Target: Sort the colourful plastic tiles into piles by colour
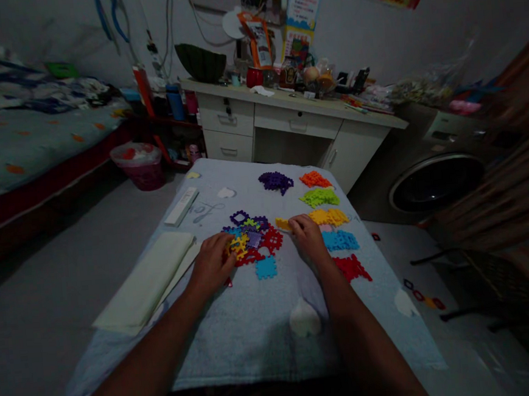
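A mixed heap of coloured plastic puzzle tiles (254,241) lies in the middle of a table covered with a light blue cloth (251,327). My left hand (212,260) rests on the heap's left side, fingers curled on a yellow tile (239,246). My right hand (308,236) is right of the heap, fingers pinched on another yellow tile (283,224). Along the right edge lie sorted piles: purple (276,181), orange (315,180), green (319,197), yellow (330,217), blue (340,240) and red (351,268).
A folded pale cloth (147,280) and a white flat box (181,206) lie at the table's left. A small white object (304,318) sits near me. Beyond stand a cluttered desk (294,107), a washing machine (436,172), a pink bin (140,165) and a bed (22,144).
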Demonstrator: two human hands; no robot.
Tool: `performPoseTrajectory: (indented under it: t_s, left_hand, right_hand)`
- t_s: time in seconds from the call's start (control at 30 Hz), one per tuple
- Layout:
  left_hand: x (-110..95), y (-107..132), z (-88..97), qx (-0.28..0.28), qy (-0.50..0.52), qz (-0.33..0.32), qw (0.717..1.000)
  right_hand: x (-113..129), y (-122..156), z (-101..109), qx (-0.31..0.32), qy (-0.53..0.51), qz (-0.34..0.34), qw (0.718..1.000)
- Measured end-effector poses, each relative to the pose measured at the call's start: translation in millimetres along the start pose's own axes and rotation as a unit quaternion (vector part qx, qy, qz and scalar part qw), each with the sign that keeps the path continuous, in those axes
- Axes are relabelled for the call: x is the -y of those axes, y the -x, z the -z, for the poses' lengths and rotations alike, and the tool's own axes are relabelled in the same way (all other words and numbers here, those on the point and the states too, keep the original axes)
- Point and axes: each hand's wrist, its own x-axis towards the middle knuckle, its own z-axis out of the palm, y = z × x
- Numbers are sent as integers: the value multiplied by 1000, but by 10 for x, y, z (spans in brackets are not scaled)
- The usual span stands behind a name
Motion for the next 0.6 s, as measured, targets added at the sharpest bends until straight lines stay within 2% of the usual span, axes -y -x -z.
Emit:
performPoseTrajectory:
  t_s: [0.13, 0.33, 0.47, 0.6]
  left_hand:
    - [-14, -7, 5, 5, -5, 0, 1000]
    - [12, -1, -16, 10, -8, -8, 1000]
    - [12, 3, -15, 6, -6, -3, 1000]
    - [7, 4, -11, 8, -9, -5, 1000]
  right_hand:
    - [-179, -84, 182, -84, -16, -93, 992]
    - [-421, -175, 494, -200, 89, -149, 964]
    - [-539, -204, 694, -240, 155, -183, 941]
    - [-622, -214, 780, -235, 220, -217, 921]
